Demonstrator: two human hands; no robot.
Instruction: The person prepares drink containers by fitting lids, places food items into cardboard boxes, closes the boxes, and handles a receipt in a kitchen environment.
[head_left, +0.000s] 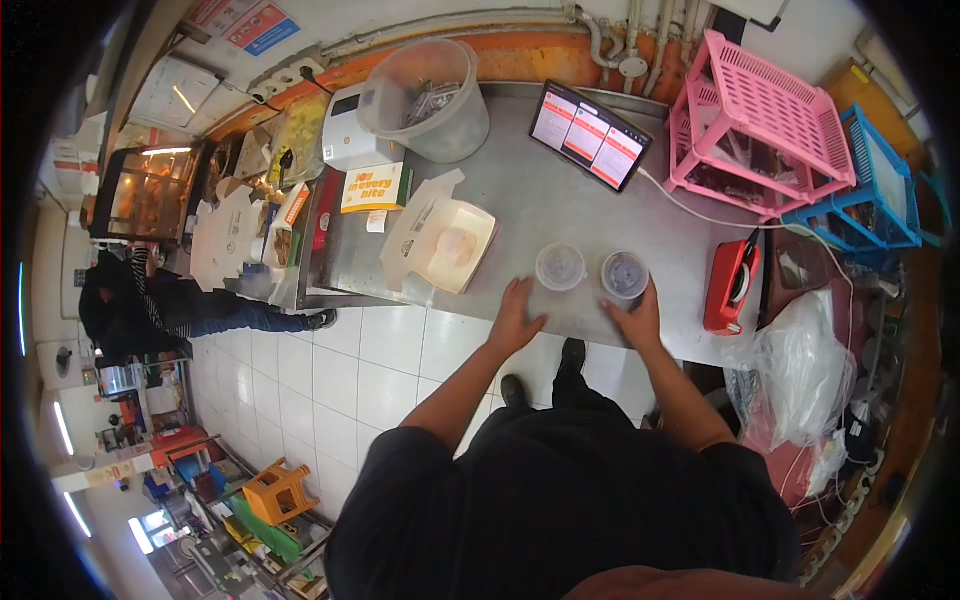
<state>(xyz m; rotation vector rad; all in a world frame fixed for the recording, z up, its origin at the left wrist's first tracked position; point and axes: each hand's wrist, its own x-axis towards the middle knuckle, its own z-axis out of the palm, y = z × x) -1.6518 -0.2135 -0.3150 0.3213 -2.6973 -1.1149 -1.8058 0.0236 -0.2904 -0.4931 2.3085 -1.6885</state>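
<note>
Two round clear plastic cups stand side by side near the front edge of the steel table (517, 217). The left cup (561, 267) looks pale inside, and the right cup (625, 276) looks darker. My right hand (637, 319) is around the near side of the right cup, with thumb and fingers on opposite sides. Just left of the pale cup, my left hand (515, 319) holds nothing, its thumb spread from the fingers. An open cardboard food box (450, 244) lies to the left with a pale, rounded item (456, 247) inside.
Behind stand a lit tablet (591, 135), a translucent tub (435, 112) and a small white machine (346, 131). To the right are a pink rack (765, 127), red tape dispenser (731, 289) and plastic bags (802, 367). Another person (135, 300) stands far left by a glass cabinet.
</note>
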